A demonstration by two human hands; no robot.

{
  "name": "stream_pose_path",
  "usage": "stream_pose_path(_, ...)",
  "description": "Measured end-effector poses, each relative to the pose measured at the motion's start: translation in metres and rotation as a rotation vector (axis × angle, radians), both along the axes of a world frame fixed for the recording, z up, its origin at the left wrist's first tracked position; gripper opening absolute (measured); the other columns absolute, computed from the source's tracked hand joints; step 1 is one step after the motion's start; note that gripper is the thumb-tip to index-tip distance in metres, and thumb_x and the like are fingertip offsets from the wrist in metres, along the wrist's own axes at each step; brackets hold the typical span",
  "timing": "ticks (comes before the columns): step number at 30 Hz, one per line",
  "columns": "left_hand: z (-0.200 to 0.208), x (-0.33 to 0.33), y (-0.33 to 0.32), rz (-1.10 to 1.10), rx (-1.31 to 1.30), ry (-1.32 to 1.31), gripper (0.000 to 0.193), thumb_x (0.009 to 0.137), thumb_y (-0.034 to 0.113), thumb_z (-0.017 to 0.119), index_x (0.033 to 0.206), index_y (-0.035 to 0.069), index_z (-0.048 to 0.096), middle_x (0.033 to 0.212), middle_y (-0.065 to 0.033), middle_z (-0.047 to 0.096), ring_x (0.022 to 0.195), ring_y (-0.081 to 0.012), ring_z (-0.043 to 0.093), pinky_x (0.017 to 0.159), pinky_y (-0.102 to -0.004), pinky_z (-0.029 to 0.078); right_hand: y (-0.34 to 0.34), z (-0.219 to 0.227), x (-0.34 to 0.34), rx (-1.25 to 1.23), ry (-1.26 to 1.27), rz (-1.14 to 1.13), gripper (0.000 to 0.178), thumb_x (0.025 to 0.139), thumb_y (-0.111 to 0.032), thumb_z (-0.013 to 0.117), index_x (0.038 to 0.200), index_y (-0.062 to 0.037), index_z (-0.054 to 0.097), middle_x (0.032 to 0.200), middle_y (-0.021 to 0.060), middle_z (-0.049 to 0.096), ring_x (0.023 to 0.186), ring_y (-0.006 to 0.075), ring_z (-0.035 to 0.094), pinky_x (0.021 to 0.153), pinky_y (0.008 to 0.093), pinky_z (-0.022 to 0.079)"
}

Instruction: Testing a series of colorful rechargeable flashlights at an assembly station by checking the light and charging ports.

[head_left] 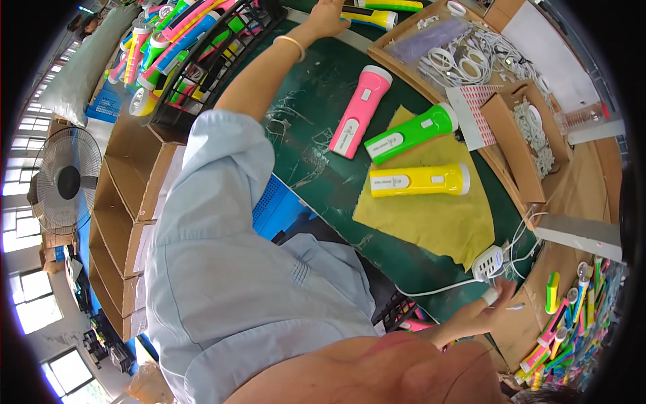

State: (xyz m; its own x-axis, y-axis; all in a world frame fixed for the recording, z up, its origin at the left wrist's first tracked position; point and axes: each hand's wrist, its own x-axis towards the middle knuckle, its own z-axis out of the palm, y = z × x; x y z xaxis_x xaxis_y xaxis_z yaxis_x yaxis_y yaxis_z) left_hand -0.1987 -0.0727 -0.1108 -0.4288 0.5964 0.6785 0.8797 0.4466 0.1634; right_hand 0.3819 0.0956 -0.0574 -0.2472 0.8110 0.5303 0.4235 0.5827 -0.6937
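Left hand point(328, 19) cut off at the top edge
Whether it holds anything is hidden; heaped flashlights point(192, 19) run past that edge too; print point(350, 128) on the pink flashlight point(363, 106) is too small to read.

one head-worn fisheye camera looks down from close above, taking in the green tabletop point(323, 81) widely.

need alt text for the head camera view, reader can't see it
A pink flashlight, a green flashlight and a yellow flashlight lie on a green worktable, the last two over a yellow cloth. The person's left hand is at the top edge near another flashlight; the right hand is by a white charger. More flashlights fill a black crate, upper left.
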Motion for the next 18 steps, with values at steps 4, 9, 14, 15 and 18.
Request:
stream_pose_path(4, 0.036, 0.015, 0.007, 0.098, -0.418, -0.022, 0.051, 0.068, 0.02, 0.067, 0.112, 0.003, 0.048, 0.107, -0.0188, 0.051, 0.106, -0.0335, 0.047, 0.09, -0.0431, 0.038, -0.061, 0.013, -0.032, -0.39, 0.162, 0.277, 0.027, 0.09, -0.01, 0.047, 0.11, 0.006, 0.056, 0.093, 0.016, 0.06, 0.077, 0.0214, 0.063, 0.064, 0.0291, 0.051)
stream_pose_path(9, 0.058, 0.074, 0.004, -0.08, -0.148, -0.271, 0.061, 0.076, 0.025, 0.064, 0.122, 0.001, 0.031, 0.107, -0.0249, 0.048, 0.092, -0.0418, 0.053, 0.075, -0.0448, 0.046, -0.077, 0.023, -0.033, -0.81, 0.18, 0.71, 0.024, 0.088, -0.01, 0.05, 0.102, 0.0059, 0.059, 0.086, 0.0165, 0.06, 0.072, 0.0206, 0.063, 0.059, 0.0252, 0.05)
stream_pose_path(14, 0.067, 0.28, -0.021, -0.648, 0.144, -1.763, 0.047, 0.092, 0.047, 0.033, 0.099, 0.003, 0.045, 0.075, -0.0137, 0.06, 0.052, -0.0195, 0.06, 0.042, -0.0282, 0.048, -0.091, 0.016, -0.075, -0.565, 0.294, 0.739, 0.05, 0.089, -0.034, 0.05, 0.117, 0.0081, 0.048, 0.099, 0.0164, 0.058, 0.092, 0.024, 0.059, 0.075, 0.03, 0.047)
stream_pose_path(15, 0.069, 0.321, -0.025, -0.851, 0.122, -1.832, 0.042, 0.092, 0.045, 0.037, 0.102, 0.005, 0.044, 0.077, -0.0125, 0.057, 0.059, -0.0235, 0.063, 0.047, -0.0313, 0.052, -0.087, 0.011, -0.085, -0.665, 0.34, 0.835, 0.052, 0.089, -0.035, 0.05, 0.117, 0.0084, 0.047, 0.101, 0.016, 0.058, 0.092, 0.0232, 0.058, 0.076, 0.0302, 0.046)
stream_pose_path(18, 0.058, 0.391, -0.025, -1.158, -0.173, -1.962, 0.042, 0.094, 0.042, 0.032, 0.102, 0.002, 0.043, 0.08, -0.0145, 0.057, 0.055, -0.0258, 0.063, 0.045, -0.0304, 0.053, -0.114, 0.022, -0.081, -0.629, 0.441, 0.45, 0.05, 0.082, -0.03, 0.06, 0.11, 0.0085, 0.047, 0.097, 0.0131, 0.058, 0.077, 0.0186, 0.057, 0.064, 0.0299, 0.047)
